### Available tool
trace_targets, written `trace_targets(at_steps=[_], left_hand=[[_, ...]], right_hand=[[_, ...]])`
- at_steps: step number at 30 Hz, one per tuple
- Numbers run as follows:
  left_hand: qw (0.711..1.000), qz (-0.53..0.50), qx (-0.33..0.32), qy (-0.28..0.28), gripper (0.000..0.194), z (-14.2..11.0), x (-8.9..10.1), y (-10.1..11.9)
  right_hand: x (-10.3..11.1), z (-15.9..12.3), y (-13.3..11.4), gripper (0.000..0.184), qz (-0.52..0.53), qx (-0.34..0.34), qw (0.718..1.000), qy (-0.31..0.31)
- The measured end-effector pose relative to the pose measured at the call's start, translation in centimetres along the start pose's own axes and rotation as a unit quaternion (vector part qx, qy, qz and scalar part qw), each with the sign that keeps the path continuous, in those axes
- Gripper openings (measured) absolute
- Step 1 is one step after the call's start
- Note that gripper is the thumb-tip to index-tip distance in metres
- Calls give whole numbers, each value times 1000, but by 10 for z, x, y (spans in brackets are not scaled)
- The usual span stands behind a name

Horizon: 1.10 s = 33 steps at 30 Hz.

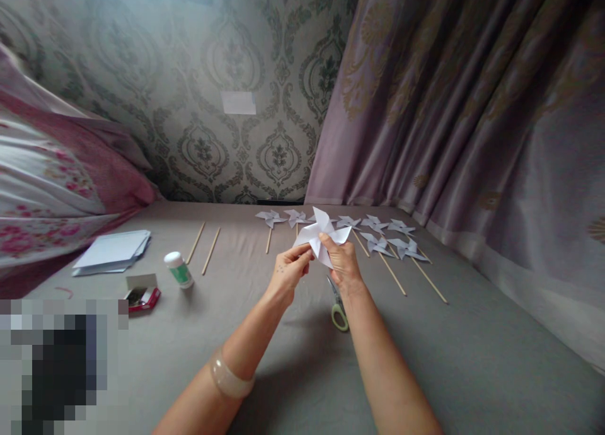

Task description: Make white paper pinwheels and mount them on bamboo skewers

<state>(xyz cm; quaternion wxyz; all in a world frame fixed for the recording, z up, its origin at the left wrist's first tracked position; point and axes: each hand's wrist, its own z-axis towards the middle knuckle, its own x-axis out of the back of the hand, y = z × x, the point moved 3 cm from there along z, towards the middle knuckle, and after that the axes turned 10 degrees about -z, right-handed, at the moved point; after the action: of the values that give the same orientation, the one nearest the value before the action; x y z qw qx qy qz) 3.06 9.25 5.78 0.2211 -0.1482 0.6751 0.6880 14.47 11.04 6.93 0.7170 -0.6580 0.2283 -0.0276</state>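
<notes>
A white paper pinwheel (322, 227) is held up in front of me between both hands. My right hand (344, 261) is closed on it, the thumb pressed on its centre. With fingers pinched together, my left hand (293, 268) grips the lower left blade; whether it also holds something small is hidden. Below my right wrist lies a pair of scissors (339, 316) with pale green handles, partly covered by the forearm. Behind the hands, several finished pinwheels on sticks (375, 243) rest on the grey sheet.
To the left are a stack of white paper (112, 251), two loose wooden sticks (210, 251), a white and green glue bottle (179, 270) and an open red box (142, 298) of small dark items. Patterned curtains (425, 107) hang at the right.
</notes>
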Motion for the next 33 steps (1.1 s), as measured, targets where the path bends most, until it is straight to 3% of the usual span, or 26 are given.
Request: trace_targets(at_steps=[6,10,14,20,24,30,33], left_hand=[[999,24,43,-16,44,6,7,-14],[991,113,59,-48,43,-2,18,-18],[965,248,54,-71,36,-15,40,-28],[925,372,24,-76,35,-35,65,-39],[917,392,21,-71,37,-41,65,-39],[930,365,-6,-29,38,-46,65,-27],[937,349,-22,-7,38,-48,67,-20]], right_hand=[[6,10,7,27,-5,-34,999,6],[16,16,1,29,-1,-29,999,20],[20,19,-2,30,-1,-23,1000,18],[13,14,0,28,-6,-33,999,-2],[12,12,0,30,-11,-30,999,-16],[18,13,-11,43,-63,-10,995,-81],[27,14,-21,48,-88,28,994,-54]])
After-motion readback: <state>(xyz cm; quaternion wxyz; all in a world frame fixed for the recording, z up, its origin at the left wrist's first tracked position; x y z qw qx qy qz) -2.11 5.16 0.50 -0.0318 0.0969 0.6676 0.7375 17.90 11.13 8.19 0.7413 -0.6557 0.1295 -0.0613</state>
